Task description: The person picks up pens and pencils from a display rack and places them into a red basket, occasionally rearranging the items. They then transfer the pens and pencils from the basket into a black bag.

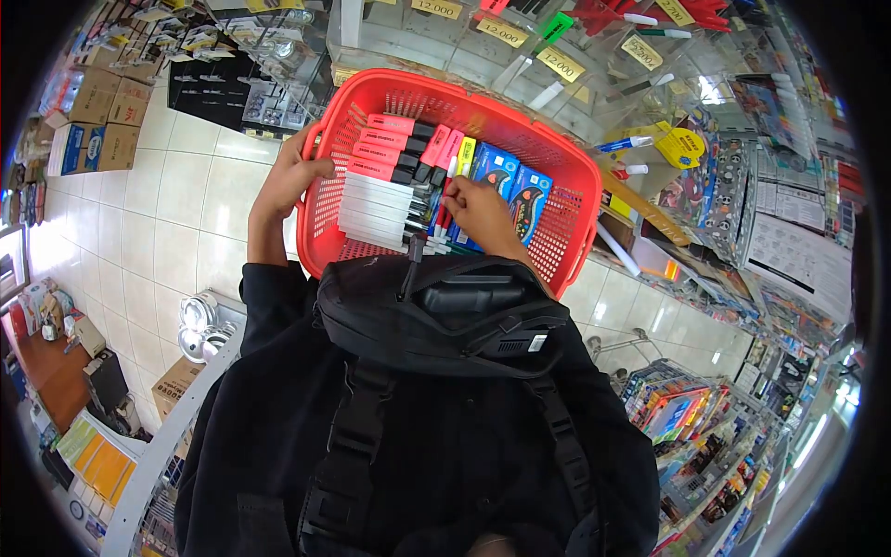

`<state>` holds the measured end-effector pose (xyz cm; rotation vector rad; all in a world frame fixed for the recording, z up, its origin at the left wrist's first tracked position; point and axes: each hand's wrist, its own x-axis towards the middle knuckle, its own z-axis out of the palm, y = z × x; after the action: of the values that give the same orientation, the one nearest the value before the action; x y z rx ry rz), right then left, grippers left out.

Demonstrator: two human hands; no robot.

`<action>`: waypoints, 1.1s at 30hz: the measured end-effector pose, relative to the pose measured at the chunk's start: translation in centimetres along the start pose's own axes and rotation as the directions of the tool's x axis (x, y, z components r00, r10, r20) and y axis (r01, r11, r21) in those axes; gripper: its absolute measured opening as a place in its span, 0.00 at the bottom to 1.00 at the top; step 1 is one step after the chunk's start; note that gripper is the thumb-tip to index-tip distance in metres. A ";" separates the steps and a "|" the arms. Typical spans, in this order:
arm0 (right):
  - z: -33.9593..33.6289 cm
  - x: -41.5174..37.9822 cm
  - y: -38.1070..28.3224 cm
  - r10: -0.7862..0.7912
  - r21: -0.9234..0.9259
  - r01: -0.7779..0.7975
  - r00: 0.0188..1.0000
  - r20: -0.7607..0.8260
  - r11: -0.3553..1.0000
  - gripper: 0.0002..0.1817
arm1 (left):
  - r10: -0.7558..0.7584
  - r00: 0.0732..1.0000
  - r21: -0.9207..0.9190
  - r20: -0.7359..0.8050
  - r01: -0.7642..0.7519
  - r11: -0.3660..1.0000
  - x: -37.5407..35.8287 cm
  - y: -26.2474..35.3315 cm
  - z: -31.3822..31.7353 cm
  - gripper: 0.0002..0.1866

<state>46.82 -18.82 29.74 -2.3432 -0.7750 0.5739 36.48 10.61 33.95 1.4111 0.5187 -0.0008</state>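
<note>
A red plastic basket (580, 186) with perforated sides rests against a shelf front. My left hand (295, 176) is wrapped over its left rim, thumb inside. My right hand (478, 209) is inside the basket, fingers pinched over pens near the middle; what they hold is too small to name. Pink highlighters (390, 139) with black caps lie at the upper left and middle, beside a yellow one (465, 156). Below them is a stack of white markers (376, 209). Two blue boxes (531, 195) lie to the right, partly behind my right hand.
Clear shelf bins with price tags (502, 32) and markers stand beyond the basket. Cardboard boxes (96, 97) are at the far left on the tiled floor (176, 200). A black bag (436, 316) hangs at my chest. Stocked racks (687, 418) are at the lower right.
</note>
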 end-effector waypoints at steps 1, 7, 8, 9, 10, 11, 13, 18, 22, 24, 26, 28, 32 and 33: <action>0.2 -0.1 0.1 -0.028 -0.081 0.029 1.000 0.005 0.996 0.11 | -0.007 1.000 0.003 0.002 0.007 1.000 0.0 0.0 0.0 0.33; 0.1 -0.1 0.0 -0.032 -0.057 0.030 0.999 -0.036 0.998 0.13 | -0.010 1.000 0.013 0.026 0.010 1.000 0.0 0.3 0.0 0.32; 0.0 -0.1 -0.2 -0.038 -0.066 0.035 0.998 -0.047 0.997 0.13 | -0.009 1.000 0.008 0.026 0.009 1.000 -0.1 0.4 0.0 0.32; -0.2 -0.1 -0.4 -0.045 -0.076 0.040 0.997 -0.060 0.996 0.13 | -0.007 1.000 0.004 0.025 0.007 1.000 -0.1 0.4 0.1 0.32; -0.3 -0.2 -0.4 -0.051 -0.085 0.045 0.996 -0.073 0.995 0.13 | -0.002 1.000 0.007 0.024 0.002 1.000 -0.1 0.3 0.0 0.32; -0.4 -0.2 -0.5 -0.056 -0.084 0.050 0.996 -0.065 0.995 0.12 | 0.005 1.000 0.011 0.024 -0.005 1.000 0.0 0.0 0.0 0.32; -0.4 -0.2 -0.4 -0.065 -0.082 0.061 0.996 -0.053 0.995 0.11 | 0.000 0.999 0.016 0.037 -0.001 1.000 0.0 0.2 -0.1 0.33; 0.3 -0.3 -0.2 -0.078 -0.155 0.079 0.997 0.009 0.985 0.11 | -0.028 0.998 0.051 0.050 0.025 0.998 0.2 0.1 -0.3 0.40; 0.6 -0.4 -0.3 -0.099 -0.244 0.085 0.994 -0.047 0.966 0.15 | -0.004 0.999 0.057 0.043 0.002 0.998 0.0 0.2 -0.2 0.37; -0.1 -0.4 -0.8 -0.115 -0.242 0.089 0.989 -0.093 0.966 0.18 | -0.020 0.999 0.007 0.026 0.019 1.000 -0.1 0.5 0.1 0.33; 0.0 -0.4 -1.1 -0.117 -0.275 0.078 0.985 -0.127 0.958 0.24 | -0.025 1.000 0.018 0.018 0.025 1.000 -0.2 0.5 0.2 0.33; 0.1 -0.4 -1.5 -0.144 -0.327 0.082 0.975 -0.169 0.942 0.27 | -0.001 1.000 0.017 0.018 0.000 1.000 -0.1 0.3 0.1 0.33; 0.3 -0.4 -1.0 -0.173 -0.363 0.125 0.980 -0.102 0.923 0.36 | -0.010 1.000 0.005 0.022 0.009 1.000 0.0 0.1 0.0 0.33; 0.1 -0.4 -1.0 -0.153 -0.367 0.115 0.985 -0.077 0.923 0.37 | -0.024 1.000 -0.008 0.017 0.024 1.000 -0.1 0.2 0.0 0.33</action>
<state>46.14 -18.39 30.41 -2.5997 -1.0572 0.2607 36.47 10.57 34.14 1.3952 0.5214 -0.0299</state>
